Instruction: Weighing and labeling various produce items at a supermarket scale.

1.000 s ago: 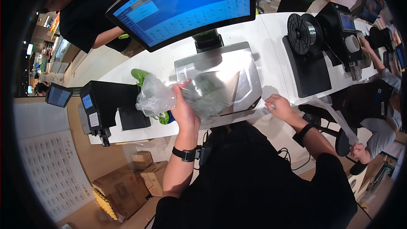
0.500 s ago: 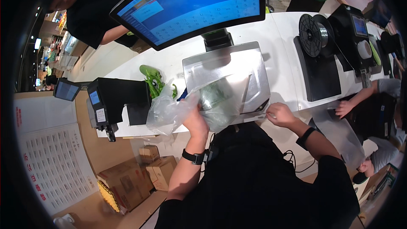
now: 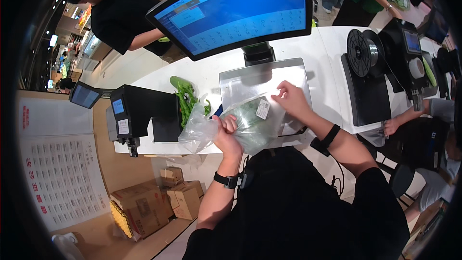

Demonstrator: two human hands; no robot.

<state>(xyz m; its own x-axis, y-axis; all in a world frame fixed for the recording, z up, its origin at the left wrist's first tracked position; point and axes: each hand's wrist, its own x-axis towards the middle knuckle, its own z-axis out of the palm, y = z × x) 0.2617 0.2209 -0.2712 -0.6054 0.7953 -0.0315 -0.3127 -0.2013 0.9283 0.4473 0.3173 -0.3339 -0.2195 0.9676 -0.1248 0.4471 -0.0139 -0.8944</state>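
A clear plastic bag [image 3: 243,140] with something round and green inside is held over the front of the metal scale plate [image 3: 236,79]. My left hand [image 3: 227,137] is closed round the bag's gathered neck, with loose plastic spreading to its left. A small white label [image 3: 263,109] lies on the bag. My right hand [image 3: 291,100] is just right of the label, above the plate, with thumb and forefinger a little apart and nothing seen between them. The green contents are blurred by the plastic, so their kind is unclear.
Green peppers [image 3: 186,101] and a long green vegetable [image 3: 180,83] lie left of the scale. A screen [image 3: 231,12] stands behind it. Black machines [image 3: 142,110] flank the counter, with a wire spool [image 3: 360,53] at right. Other people stand across and to the right; cardboard boxes [image 3: 144,207] sit lower left.
My right hand has moved up and left, from the scale's front right corner to beside the bag. A white label now shows on the bag. My left hand still holds the neck.
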